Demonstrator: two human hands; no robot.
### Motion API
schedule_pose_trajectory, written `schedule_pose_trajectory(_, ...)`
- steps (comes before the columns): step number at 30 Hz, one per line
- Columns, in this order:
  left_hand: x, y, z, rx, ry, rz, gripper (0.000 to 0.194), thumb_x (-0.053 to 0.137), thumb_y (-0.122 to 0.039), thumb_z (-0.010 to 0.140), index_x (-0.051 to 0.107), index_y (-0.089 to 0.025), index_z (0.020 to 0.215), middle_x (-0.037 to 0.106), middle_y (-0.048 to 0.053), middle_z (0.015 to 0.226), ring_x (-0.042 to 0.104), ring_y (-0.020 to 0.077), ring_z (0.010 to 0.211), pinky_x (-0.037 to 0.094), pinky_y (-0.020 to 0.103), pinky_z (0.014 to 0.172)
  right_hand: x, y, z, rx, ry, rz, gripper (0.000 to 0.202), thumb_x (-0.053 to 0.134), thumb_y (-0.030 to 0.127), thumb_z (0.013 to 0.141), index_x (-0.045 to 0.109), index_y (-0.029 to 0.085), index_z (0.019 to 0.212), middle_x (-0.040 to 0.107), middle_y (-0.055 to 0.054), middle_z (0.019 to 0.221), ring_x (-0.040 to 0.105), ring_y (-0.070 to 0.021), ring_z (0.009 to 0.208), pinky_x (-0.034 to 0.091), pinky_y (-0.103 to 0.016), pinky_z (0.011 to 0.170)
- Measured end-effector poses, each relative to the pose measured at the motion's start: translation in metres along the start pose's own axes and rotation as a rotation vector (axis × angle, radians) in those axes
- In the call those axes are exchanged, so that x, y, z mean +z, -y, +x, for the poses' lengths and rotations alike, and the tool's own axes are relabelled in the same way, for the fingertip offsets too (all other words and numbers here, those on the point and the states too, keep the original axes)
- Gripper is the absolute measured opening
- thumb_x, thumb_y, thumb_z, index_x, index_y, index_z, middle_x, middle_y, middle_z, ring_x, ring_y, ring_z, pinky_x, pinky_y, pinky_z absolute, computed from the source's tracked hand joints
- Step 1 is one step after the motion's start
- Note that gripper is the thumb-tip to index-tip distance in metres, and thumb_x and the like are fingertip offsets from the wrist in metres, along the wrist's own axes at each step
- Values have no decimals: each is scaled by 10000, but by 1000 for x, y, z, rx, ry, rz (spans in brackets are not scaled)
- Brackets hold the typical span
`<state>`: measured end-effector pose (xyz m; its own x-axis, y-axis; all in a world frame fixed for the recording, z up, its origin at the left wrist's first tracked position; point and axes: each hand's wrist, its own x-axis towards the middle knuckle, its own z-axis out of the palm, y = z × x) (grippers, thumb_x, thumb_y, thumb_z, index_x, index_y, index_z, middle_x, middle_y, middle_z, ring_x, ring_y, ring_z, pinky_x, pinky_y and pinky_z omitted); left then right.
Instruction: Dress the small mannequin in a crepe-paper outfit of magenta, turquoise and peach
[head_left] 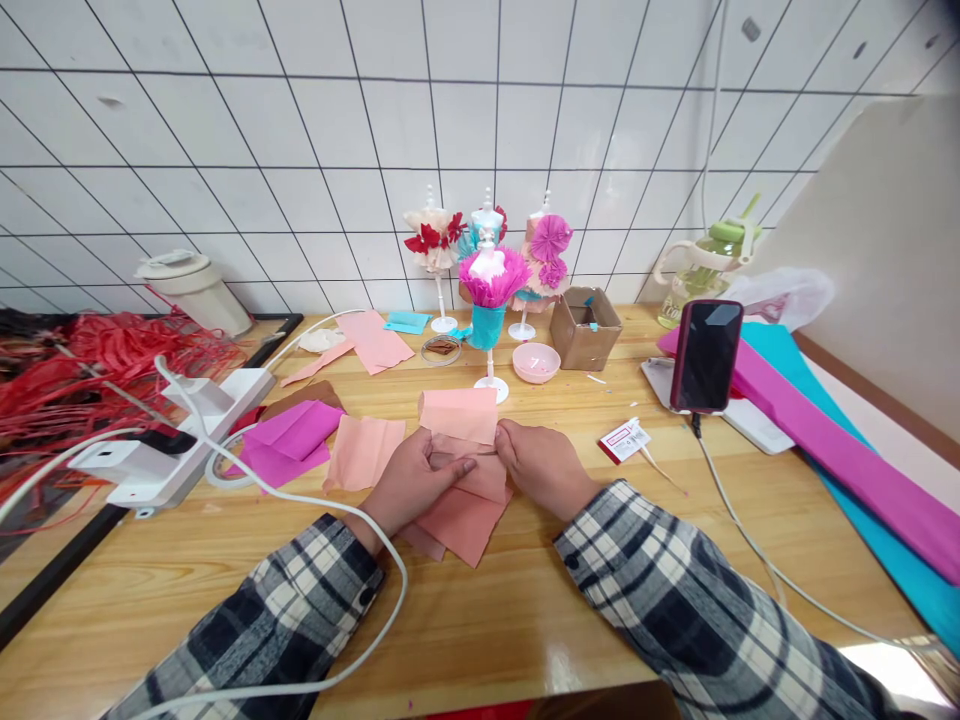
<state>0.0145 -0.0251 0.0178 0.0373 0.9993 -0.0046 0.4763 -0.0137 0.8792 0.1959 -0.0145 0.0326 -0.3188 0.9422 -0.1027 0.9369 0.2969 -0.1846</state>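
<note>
Between my two hands is a folded piece of peach paper (459, 415), its upper flap raised. My left hand (412, 480) grips its left side, thumb lying across the lower part. At the right edge my right hand (546, 465) pinches the paper between thumb and curled fingers. Under the hands, darker salmon sheets (471, 522) lie on the wooden table. Just behind stands a small white dress form wrapped in turquoise paper (488, 327) with a magenta ruffle (493, 280). A loose peach sheet (366, 452) lies left of my left hand.
Behind are more decorated dress forms (440, 240), a pink bowl (535, 362) and a cardboard box (586, 328). Magenta paper (292, 440), tape and a power strip (176, 450) lie left, a white cable crossing my left forearm. A phone (706, 357), bottle (701, 265) and paper rolls are right.
</note>
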Motion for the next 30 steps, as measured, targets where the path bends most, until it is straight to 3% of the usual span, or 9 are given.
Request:
schedule_pose_trajectory(12, 3, 8, 1, 25, 28, -88, 409, 730, -423, 649, 573, -179, 937, 704, 69, 964, 651, 264, 895, 513, 364, 741, 3, 5, -1, 11, 9, 7, 372, 175, 346, 990, 522, 222, 1039, 695, -58, 925, 649, -180, 813, 378, -258, 647)
schedule_pose_trajectory(21, 5, 9, 0, 32, 63, -180, 464, 731, -402, 667, 550, -171, 1026, 685, 90, 1068, 645, 263, 971, 513, 378, 804, 1, 8, -2, 63, 12, -5, 423, 146, 356, 995, 546, 216, 1000, 690, -72, 908, 650, -187, 824, 394, -266, 659)
schedule_pose_trajectory(26, 4, 9, 4, 37, 123, -298, 493, 718, -387, 695, 542, -156, 1093, 686, 95, 1067, 640, 254, 992, 511, 365, 818, -1, 1, -1, 93, -42, 40, 464, 106, 366, 994, 546, 227, 1045, 684, -61, 906, 645, -185, 818, 385, -268, 640)
schedule_pose_trajectory(30, 2, 9, 5, -32, 213, -306, 386, 678, -430, 727, 641, -152, 992, 727, 80, 937, 665, 262, 895, 518, 357, 766, 3, -2, 0, 75, -79, 88, 477, 101, 377, 993, 553, 226, 1025, 685, -54, 893, 639, -189, 811, 371, -269, 637)
